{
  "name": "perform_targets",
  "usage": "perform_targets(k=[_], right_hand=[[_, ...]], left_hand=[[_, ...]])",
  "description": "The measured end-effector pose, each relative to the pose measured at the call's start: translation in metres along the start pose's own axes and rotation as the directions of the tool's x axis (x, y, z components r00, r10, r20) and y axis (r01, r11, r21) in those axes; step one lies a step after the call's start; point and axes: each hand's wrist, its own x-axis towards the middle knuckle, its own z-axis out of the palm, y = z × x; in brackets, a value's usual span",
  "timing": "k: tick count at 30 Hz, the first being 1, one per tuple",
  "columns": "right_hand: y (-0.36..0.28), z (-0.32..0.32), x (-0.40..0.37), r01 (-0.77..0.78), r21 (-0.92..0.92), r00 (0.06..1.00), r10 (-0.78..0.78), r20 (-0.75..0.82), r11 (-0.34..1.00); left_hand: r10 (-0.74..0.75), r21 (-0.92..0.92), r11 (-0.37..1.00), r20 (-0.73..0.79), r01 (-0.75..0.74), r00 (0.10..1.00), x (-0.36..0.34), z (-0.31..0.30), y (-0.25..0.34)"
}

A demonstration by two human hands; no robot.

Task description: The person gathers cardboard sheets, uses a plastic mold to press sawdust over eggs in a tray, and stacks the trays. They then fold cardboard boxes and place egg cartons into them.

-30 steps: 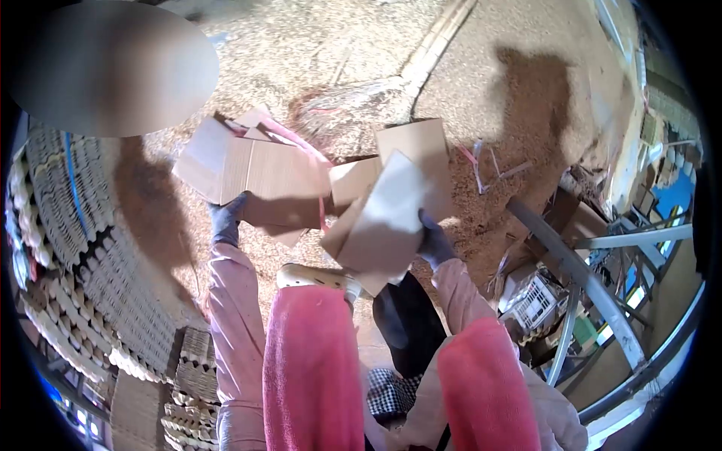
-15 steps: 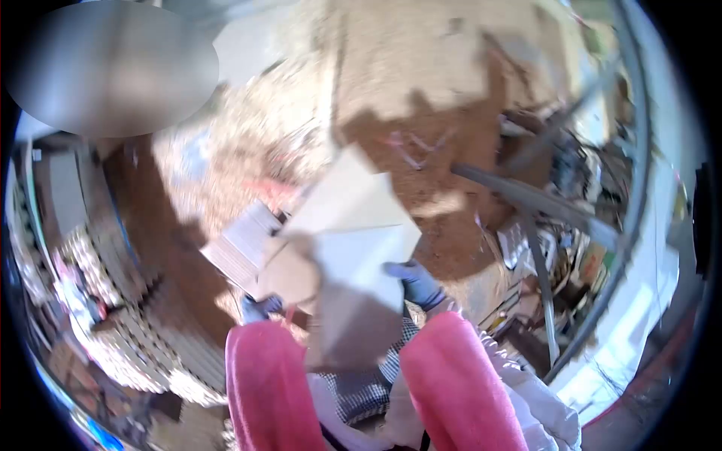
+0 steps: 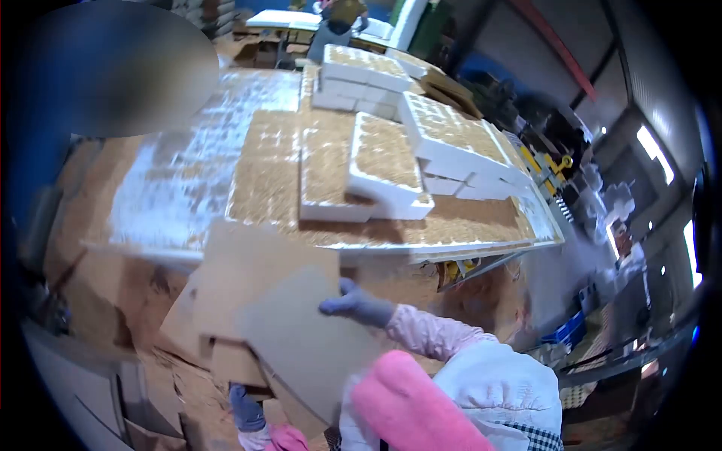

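Observation:
Several flat cardboard sheets [image 3: 289, 312] are fanned out in front of me, overlapping at different angles. My right hand [image 3: 359, 304], in a grey-blue glove, grips their right edge with the thumb over the top sheet and the other fingers mostly hidden underneath. At the lower left my left hand [image 3: 246, 410], gloved alike, is closed at the lower edge of a smaller cardboard piece [image 3: 235, 364] in the same bundle; its fingertips are partly covered. Pink cloth [image 3: 414, 398] shows below the sheets.
Beyond the sheets stands a wide table [image 3: 466, 242] carrying stacked white-sided blocks [image 3: 380, 161] with brown tops. A person [image 3: 338, 26] is at a far table. Flat boards [image 3: 68, 383] lean at lower left, and a blue crate [image 3: 565, 329] sits to the right.
My view has swung from sunlit ground and leaning beams to the indoor table with blocks. The cardboard sheets have come along in my hands and now lie further left in view.

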Motion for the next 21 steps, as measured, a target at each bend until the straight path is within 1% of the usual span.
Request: perform_targets(k=[1,2,3,4,5,6,7,8,9,10,11,12,13,14,15,16,17,18,19,20,21], right_hand=[[-0.031,-0.011,-0.017,0.074,0.002,0.997,-0.074,-0.038,0.997],[-0.06,-0.031,-0.043,0.242,-0.079,0.961,-0.25,-0.121,0.967],[-0.09,-0.046,-0.063,0.216,-0.066,0.952,-0.225,-0.206,0.974],[-0.116,-0.071,-0.079,0.228,-0.161,0.917,-0.267,-0.296,0.96],[-0.131,-0.091,-0.088,0.454,-0.31,0.687,-0.55,-0.474,0.835],[-0.154,-0.136,-0.101,0.334,-0.271,0.682,-0.43,-0.592,0.903],[-0.185,-0.155,-0.112,0.308,-0.564,0.469,-0.638,-0.611,0.766],[-0.216,-0.198,-0.123,0.254,-0.703,0.357,-0.74,-0.57,0.664],[-0.249,-0.243,-0.133,0.183,-0.802,0.3,-0.809,-0.506,0.569],[-0.29,-0.291,-0.132,0.109,-0.877,0.267,-0.863,-0.429,0.469],[-0.329,-0.335,-0.124,0.054,-0.922,0.267,-0.895,-0.357,0.383],[-0.36,-0.368,-0.114,0.021,-0.948,0.282,-0.912,-0.298,0.316],[-0.379,-0.371,-0.084,0.0,-0.965,0.314,-0.916,-0.249,0.262],[-0.379,-0.374,-0.054,0.0,-0.977,0.342,-0.918,-0.201,0.213],[-0.362,-0.352,-0.031,0.01,-0.98,0.377,-0.908,-0.182,0.2],[-0.32,-0.32,-0.012,0.07,-0.972,0.461,-0.872,-0.167,0.223],[-0.277,-0.292,0.004,0.121,-0.955,0.578,-0.801,-0.155,0.272],[-0.226,-0.265,0.023,0.16,-0.924,0.723,-0.679,-0.13,0.347],[-0.177,-0.239,0.045,0.175,-0.89,0.855,-0.514,-0.075,0.421],[-0.119,-0.204,0.067,0.167,-0.866,0.946,-0.325,0.005,0.472],[-0.067,-0.167,0.083,0.168,-0.862,0.983,-0.152,0.107,0.477]], left_hand=[[-0.035,-0.051,0.998,0.08,0.039,0.996,0.011,0.036,0.004],[-0.063,-0.104,0.991,0.176,0.082,0.982,0.008,0.084,0.011],[0.02,0.018,0.999,0.389,-0.029,0.921,-0.004,0.147,0.026],[0.07,0.113,0.98,0.582,-0.165,0.81,-0.012,0.191,0.037],[0.091,0.115,0.975,0.573,-0.19,0.815,-0.009,0.209,0.037],[0.045,0.102,0.986,0.604,-0.133,0.796,-0.009,0.216,0.03],[0.013,0.088,0.992,0.62,-0.086,0.784,-0.008,0.214,0.022],[-0.092,0.255,0.966,0.451,-0.029,0.888,-0.003,0.199,0.006],[-0.12,0.39,0.92,0.339,-0.023,0.933,-0.009,0.194,-0.005],[-0.149,0.508,0.861,0.228,0.012,0.962,-0.01,0.175,-0.026],[-0.164,0.568,0.823,0.184,0.031,0.969,-0.015,0.151,-0.043],[-0.044,0.721,0.69,0.128,-0.062,0.991,-0.033,0.149,-0.045],[0.093,0.844,0.5,0.17,-0.193,0.981,-0.046,0.131,-0.053],[-0.08,0.787,0.614,-0.015,0.061,0.997,-0.06,0.115,-0.06],[-0.121,0.808,0.57,-0.098,0.15,0.988,-0.076,0.101,-0.063],[-0.161,0.819,0.522,-0.18,0.239,0.97,-0.089,0.086,-0.064],[-0.07,0.823,0.534,-0.182,0.192,0.981,-0.102,0.056,-0.073],[0.008,0.832,0.537,-0.169,0.138,0.986,-0.112,0.022,-0.092],[0.025,0.823,0.55,-0.189,0.144,0.982,-0.124,-0.003,-0.099],[0.133,0.859,0.503,-0.181,0.091,0.974,-0.137,-0.029,-0.105],[0.238,0.894,0.445,-0.164,0.042,0.957,-0.153,-0.055,-0.11]])
